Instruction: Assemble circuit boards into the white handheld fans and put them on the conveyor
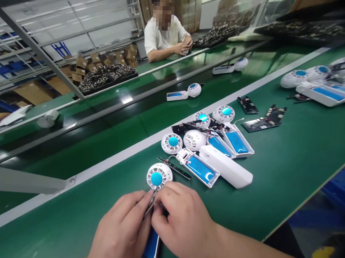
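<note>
A small white fan unit with a round head and blue centre (156, 178) lies at the bottom middle, its blue-filled handle (151, 248) pointing toward me. My left hand (124, 222) is closed around the handle's left side and a thin part near the neck. From the right, my right hand (182, 218) pinches at the same neck area; its fingertips partly hide what is between them. Just beyond lie several similar fans, among them one with an open handle (201, 168) and a closed white handle (227, 166).
Dark circuit boards (265, 119) lie right of the fans, and more fans (321, 90) are piled at the far right. A pale rail (101, 160) borders the green conveyor, which carries two fans. Across it sits a person (165, 38) with hands together.
</note>
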{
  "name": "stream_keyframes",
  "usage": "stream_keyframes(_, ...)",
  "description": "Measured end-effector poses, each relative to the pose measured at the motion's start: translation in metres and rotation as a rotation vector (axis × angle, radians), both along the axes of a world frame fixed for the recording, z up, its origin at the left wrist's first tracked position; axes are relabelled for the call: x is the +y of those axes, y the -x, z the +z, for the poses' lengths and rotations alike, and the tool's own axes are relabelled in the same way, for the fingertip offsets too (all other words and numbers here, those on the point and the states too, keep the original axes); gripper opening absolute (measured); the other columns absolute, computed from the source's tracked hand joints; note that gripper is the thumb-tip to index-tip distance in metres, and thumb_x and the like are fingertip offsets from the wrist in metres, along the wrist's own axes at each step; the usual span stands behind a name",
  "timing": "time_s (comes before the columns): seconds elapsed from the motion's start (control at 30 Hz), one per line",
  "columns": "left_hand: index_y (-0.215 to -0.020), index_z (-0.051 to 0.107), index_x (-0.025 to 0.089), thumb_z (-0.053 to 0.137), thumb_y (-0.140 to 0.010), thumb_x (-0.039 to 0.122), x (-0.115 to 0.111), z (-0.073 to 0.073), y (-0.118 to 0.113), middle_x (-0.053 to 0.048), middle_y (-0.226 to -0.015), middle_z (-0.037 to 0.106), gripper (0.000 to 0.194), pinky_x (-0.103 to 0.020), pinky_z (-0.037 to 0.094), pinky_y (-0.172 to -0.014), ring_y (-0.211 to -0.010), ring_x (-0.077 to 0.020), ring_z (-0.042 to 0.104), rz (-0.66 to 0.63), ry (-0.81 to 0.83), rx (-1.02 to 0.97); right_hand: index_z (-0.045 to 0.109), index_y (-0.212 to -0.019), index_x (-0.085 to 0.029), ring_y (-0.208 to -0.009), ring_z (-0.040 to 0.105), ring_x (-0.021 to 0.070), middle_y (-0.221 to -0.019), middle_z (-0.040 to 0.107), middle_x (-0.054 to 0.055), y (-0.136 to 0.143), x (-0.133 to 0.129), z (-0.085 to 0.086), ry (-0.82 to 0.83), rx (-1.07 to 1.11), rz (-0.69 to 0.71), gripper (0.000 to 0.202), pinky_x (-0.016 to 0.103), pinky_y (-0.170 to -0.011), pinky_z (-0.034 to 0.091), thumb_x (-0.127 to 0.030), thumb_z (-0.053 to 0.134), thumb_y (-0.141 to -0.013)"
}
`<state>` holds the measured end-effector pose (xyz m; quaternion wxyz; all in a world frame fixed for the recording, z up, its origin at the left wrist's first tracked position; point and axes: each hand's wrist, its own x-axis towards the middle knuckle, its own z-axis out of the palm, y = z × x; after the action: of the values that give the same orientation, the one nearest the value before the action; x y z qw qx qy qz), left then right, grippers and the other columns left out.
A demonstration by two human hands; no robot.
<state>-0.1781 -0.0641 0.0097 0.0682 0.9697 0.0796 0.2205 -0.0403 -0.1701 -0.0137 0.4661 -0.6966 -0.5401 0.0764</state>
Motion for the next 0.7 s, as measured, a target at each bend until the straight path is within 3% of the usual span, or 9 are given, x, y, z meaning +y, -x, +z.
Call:
stream_keyframes(0.13, -0.123, 0.060, 0.010, 0.050, -0.095, 0.011, 0.001, -0.002, 0.003, -0.012, -0.111, 0.065, 0.030, -0.025, 0.054, -0.087, -0.098, -0.0172, 0.063, -0.027, -0.060, 0.040, 0.034, -0.066, -0.021, -0.064, 0.043, 0.0133, -0.067, 0.048, -0.002, -0.001, 0.000, 0.002, -0.006, 0.010, -0.002, 0.021, 0.029, -0.060, 0.030, -0.012, 0.046, -0.081)
stream_keyframes(0.3, -0.129, 0.057, 0.011, 0.047, -0.096, 0.013, 0.002, -0.003, 0.008, -0.012, -0.111, 0.066, 0.035, -0.025, 0.056, -0.082, -0.097, -0.0179, 0.065, -0.035, -0.091, 0.078, 0.032, -0.065, -0.021, -0.061, 0.042, 0.0118, -0.065, 0.046, -0.003, -0.001, 0.001, 0.005, -0.004, 0.079, 0.006, 0.023, 0.027, -0.057, 0.029, -0.011, 0.047, -0.079)
stream_keyframes(0.5, -0.128, 0.057, 0.014, 0.044, -0.094, 0.011, 0.003, -0.001, 0.004, -0.010, -0.101, 0.069, 0.036, -0.020, 0.059, -0.076, -0.086, -0.0151, 0.068, -0.031, 0.001, 0.092, 0.040, -0.068, -0.020, -0.064, 0.045, 0.0132, -0.067, 0.050, -0.001, -0.002, -0.001, 0.003, -0.044, 0.031, 0.031, 0.020, 0.028, -0.060, 0.032, -0.010, 0.042, -0.085)
stream_keyframes(0.7, -0.130, 0.058, 0.022, 0.048, -0.094, 0.016, -0.006, 0.006, -0.003, -0.008, -0.097, 0.072, 0.039, -0.017, 0.059, -0.064, -0.078, -0.0149, 0.071, -0.039, 0.143, 0.085, 0.041, -0.067, -0.021, -0.062, 0.046, 0.0140, -0.067, 0.052, -0.001, 0.001, 0.000, 0.002, 0.018, 0.008, 0.055, 0.017, 0.030, -0.056, 0.030, -0.013, 0.044, -0.081)
